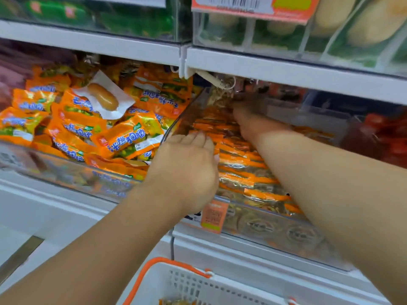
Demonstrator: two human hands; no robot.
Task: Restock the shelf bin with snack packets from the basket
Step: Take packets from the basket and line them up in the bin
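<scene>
Right hand [248, 122] deep in shelf bin [264, 225], grip blurred, cannot tell; left hand [187, 170] relaxed on snack packets [240, 164]. Seat new packets rearward, keep rows flat.

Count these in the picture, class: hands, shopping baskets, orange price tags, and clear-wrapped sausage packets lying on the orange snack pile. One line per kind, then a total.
Hands: 2, left hand and right hand
Shopping basket: 1
Orange price tags: 2, upper price tag and lower price tag
Clear-wrapped sausage packet: 1
Total: 6
</scene>
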